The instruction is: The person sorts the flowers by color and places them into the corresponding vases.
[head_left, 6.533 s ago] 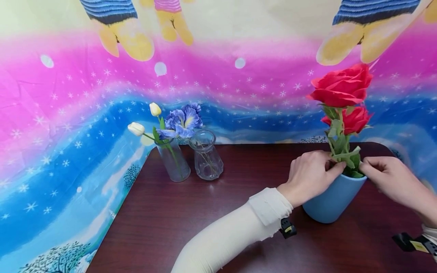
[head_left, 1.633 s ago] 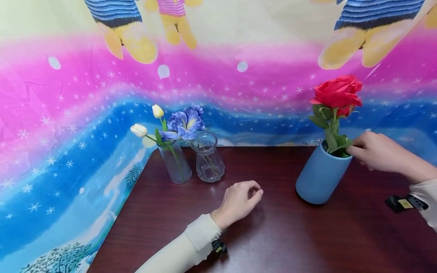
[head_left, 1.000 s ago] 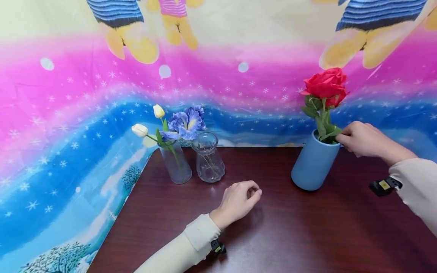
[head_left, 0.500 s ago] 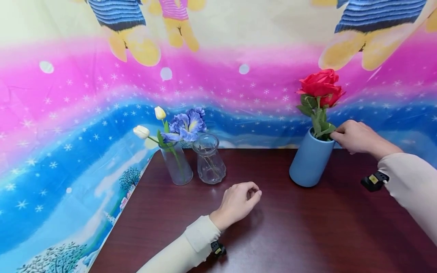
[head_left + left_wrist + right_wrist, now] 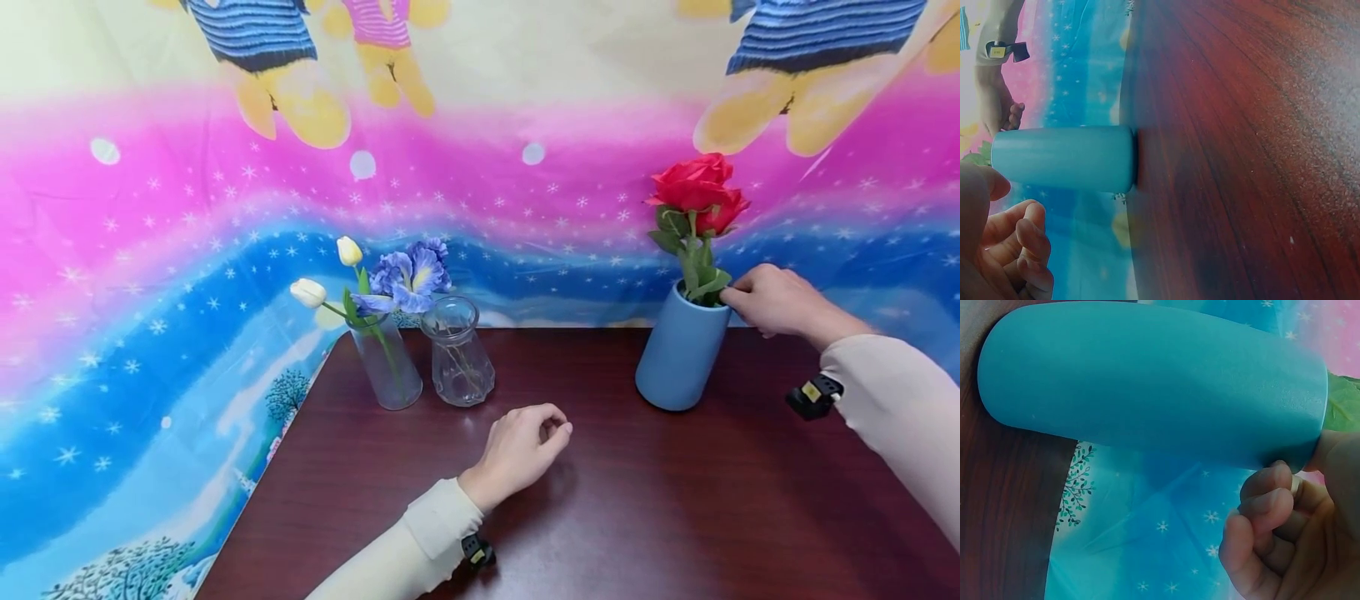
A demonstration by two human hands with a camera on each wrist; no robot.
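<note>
A tall blue vase (image 5: 681, 358) stands upright near the table's back edge, on the right in the head view. Two red roses (image 5: 692, 185) with green leaves rise out of it. My right hand (image 5: 780, 304) pinches the vase's rim from the right; in the right wrist view, the thumb goes over the rim of the vase (image 5: 1147, 381) and curled fingers lie against its outside. My left hand (image 5: 521, 450) is held loosely curled over the middle of the table, holding nothing. In the left wrist view the vase (image 5: 1066, 159) appears beyond its fingers, apart from them.
Left of centre stand a cylindrical glass vase (image 5: 390, 375) with two white tulips (image 5: 308, 292) and a rounded glass vase (image 5: 462, 375) with a blue-purple iris (image 5: 411, 277). A patterned cloth (image 5: 450, 125) hangs behind the dark wooden table (image 5: 360, 500).
Earlier both hands were at the rose leaves and rim. The left hand has since withdrawn to mid-table. With the right hand, the blue vase has moved back and left, and it now barely shifts.
</note>
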